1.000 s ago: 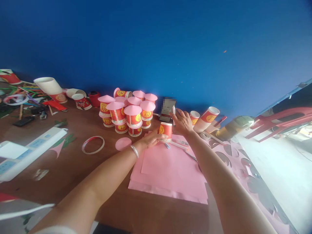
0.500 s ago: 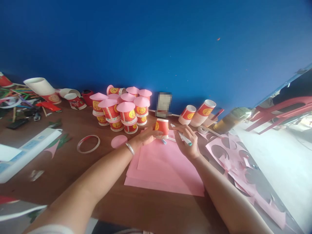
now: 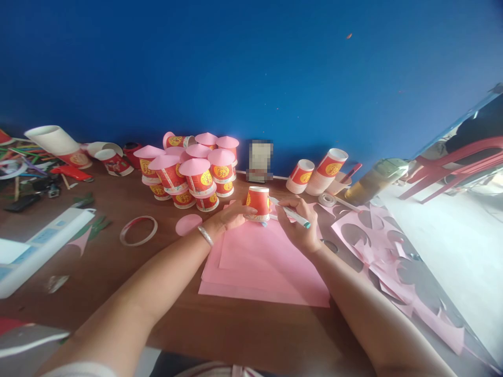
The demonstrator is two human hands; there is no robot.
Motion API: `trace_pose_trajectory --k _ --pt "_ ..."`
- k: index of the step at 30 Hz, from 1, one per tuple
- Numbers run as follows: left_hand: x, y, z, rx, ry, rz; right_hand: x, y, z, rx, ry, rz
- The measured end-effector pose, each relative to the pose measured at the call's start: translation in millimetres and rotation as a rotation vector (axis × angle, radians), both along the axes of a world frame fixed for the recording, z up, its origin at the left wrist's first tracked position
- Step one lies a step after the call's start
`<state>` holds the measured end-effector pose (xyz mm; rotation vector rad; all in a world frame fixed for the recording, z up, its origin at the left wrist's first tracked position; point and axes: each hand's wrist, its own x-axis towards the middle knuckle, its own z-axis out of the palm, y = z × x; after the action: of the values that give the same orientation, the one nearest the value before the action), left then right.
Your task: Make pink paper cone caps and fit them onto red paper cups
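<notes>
A red paper cup stands upside down on the far edge of a stack of pink paper sheets. My left hand holds this cup at its left side. My right hand grips a white pen with a green tip, its point close to the cup's right side. A silver bracelet sits on my left wrist.
A pile of red cups topped with pink paper cones stands by the blue wall. A pink paper circle and a tape ring lie left of the sheets. Two cup stacks lie at right, above pink cut-out scraps. A white power strip lies at left.
My right hand came back from the wall side with the pen and brought it down beside the cup. My left hand stayed on the cup.
</notes>
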<state>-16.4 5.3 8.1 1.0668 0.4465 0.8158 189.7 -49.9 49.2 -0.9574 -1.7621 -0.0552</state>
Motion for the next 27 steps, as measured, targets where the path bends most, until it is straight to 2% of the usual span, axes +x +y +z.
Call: trace_pose_trajectory --k 9,21,27 --pt "0.8 1.7 -3.9 -0.012 0.004 -0.053 -2.4 -2.0 -0.7 0.038 -0.020 0.042" --pt "2.4 -0.4 1.3 -0.025 0.014 0.005 -0.2 2.5 -5.8 -0.014 -0.009 0.064" --pt "2.2 0.3 0.3 -0.018 0.004 -0.032 -0.2 1.6 -4.2 -0.031 -0.013 0.094"
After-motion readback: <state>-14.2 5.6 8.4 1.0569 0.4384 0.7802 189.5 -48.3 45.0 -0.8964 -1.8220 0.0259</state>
